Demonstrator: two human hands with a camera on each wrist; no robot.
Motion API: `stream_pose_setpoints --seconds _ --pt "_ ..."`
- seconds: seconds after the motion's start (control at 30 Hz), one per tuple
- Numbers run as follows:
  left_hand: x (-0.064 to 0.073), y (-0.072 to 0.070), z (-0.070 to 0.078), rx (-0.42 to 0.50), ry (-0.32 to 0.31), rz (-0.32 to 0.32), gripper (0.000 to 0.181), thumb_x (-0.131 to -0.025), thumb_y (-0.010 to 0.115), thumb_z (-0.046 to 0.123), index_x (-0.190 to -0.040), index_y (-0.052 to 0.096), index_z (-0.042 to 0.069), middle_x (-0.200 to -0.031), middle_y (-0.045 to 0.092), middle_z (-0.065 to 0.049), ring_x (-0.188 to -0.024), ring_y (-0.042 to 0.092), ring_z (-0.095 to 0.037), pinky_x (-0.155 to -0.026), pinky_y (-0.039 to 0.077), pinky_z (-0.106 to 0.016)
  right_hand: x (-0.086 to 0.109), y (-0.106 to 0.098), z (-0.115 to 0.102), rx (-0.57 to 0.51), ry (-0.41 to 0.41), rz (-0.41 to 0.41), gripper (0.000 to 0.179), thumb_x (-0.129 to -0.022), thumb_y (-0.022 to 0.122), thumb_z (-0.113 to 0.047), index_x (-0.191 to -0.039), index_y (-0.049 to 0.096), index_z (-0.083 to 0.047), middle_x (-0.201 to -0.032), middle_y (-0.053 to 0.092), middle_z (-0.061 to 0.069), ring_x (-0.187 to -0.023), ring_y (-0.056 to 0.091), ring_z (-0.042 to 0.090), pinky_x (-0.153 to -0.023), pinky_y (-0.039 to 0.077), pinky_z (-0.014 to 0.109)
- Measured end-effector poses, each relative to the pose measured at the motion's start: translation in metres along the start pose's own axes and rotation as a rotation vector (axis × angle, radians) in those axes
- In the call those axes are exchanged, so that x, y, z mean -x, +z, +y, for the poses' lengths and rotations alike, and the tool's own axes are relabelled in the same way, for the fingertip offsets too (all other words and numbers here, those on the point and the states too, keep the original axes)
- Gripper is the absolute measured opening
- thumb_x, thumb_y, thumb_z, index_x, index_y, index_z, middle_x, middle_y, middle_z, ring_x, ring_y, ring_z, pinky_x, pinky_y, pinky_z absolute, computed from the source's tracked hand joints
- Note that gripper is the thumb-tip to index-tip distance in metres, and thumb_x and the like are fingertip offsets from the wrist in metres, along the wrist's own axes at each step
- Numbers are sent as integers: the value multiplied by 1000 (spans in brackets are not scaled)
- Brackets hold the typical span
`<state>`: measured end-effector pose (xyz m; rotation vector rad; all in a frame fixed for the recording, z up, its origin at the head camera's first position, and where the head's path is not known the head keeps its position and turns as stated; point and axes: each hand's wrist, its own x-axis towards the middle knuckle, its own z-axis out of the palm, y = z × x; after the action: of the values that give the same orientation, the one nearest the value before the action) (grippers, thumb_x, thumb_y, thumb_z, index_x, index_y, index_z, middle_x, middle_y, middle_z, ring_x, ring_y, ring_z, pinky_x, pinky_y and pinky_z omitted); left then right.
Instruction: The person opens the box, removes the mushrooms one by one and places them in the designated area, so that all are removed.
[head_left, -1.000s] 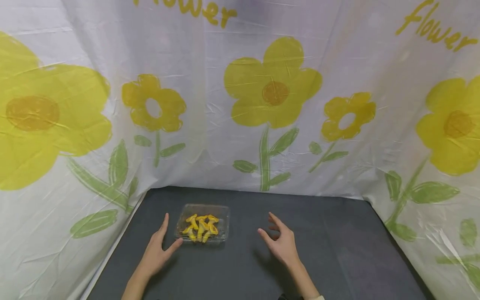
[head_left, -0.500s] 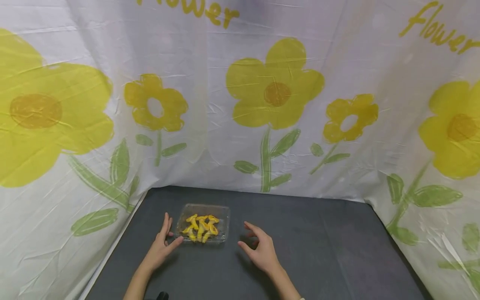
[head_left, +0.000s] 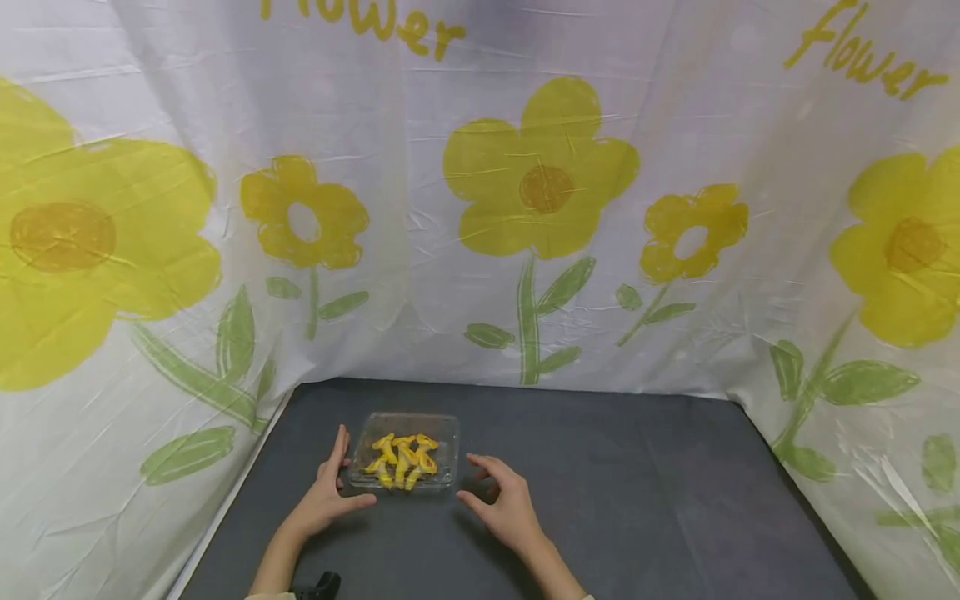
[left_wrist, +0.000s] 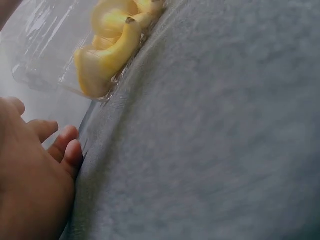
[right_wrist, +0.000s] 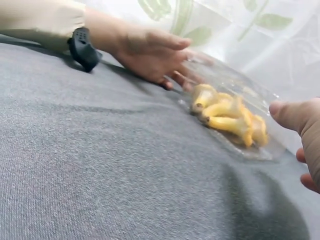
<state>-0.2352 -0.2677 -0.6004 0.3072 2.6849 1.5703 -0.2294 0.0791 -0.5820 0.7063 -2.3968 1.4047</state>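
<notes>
A clear plastic box (head_left: 447,446) stands on the dark tabletop, left of the middle in the head view. Inside lie several yellow trumpet-shaped mushrooms (head_left: 405,458), their dark stem ends showing in the right wrist view. At the box's left side is my left hand (head_left: 318,504), fingers extended and thumb spread in front of the near corner. My right hand (head_left: 506,504) is just off the right side, its thumb and fingers apart and slightly bent toward the box. Through the left wrist camera, fingers (left_wrist: 45,130) appear close below the box. Neither hand grips anything.
The table is covered in dark grey cloth (head_left: 637,492). Behind it and along both sides hangs a white curtain (head_left: 420,333) printed with yellow flowers. A black wrist device (right_wrist: 84,49) sits on my left wrist, close over the cloth.
My right hand has moved left across the table, up close to the box's right side. My left hand has shifted slightly, its thumb now farther right before the box. The box stays in place.
</notes>
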Motion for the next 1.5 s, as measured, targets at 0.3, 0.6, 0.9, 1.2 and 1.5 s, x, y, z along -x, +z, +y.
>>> stream_pose_setpoints --seconds 0.3,0.6,0.9,1.2,1.5 --pt "-12 -4 0 -58 17 -54 139 -84 91 31 -169 -17 12 -177 1 -23 -135 36 -43 -97 44 -55 0 11 2 4 -15 15 56 -85 91 -15 -136 70 -12 -125 74 8 -97 69 27 -72 57 31" --pt "-17 4 1 -54 2 -86 138 -84 92 37 -171 -15 22 -171 10 -35 -150 21 -62 -104 30 -84 3 19 7 5 -60 10 43 -87 89 -17 -128 75 -11 -118 76 3 -92 68 23 -70 55 27" --pt "-18 9 -1 -24 17 -47 130 -88 87 35 -172 -10 17 -173 10 -31 -151 13 -57 -105 26 -85 1 22 6 6 -40 33 32 -88 89 -19 -118 80 -14 -115 74 -7 -90 67 17 -70 54 26" --pt "-16 17 0 16 -21 -14 126 -90 85 32 -172 -10 18 -176 13 -21 -153 10 -52 -105 22 -87 -3 24 7 2 -60 76 28 -83 92 -15 -109 81 -14 -115 75 -1 -97 71 15 -69 57 32" --pt "-15 13 0 38 -48 -24 132 -88 87 29 -170 -17 18 -174 10 -25 -154 12 -53 -108 22 -85 -4 24 8 1 -103 67 27 -83 92 -16 -107 80 -13 -118 77 5 -97 73 17 -69 56 30"
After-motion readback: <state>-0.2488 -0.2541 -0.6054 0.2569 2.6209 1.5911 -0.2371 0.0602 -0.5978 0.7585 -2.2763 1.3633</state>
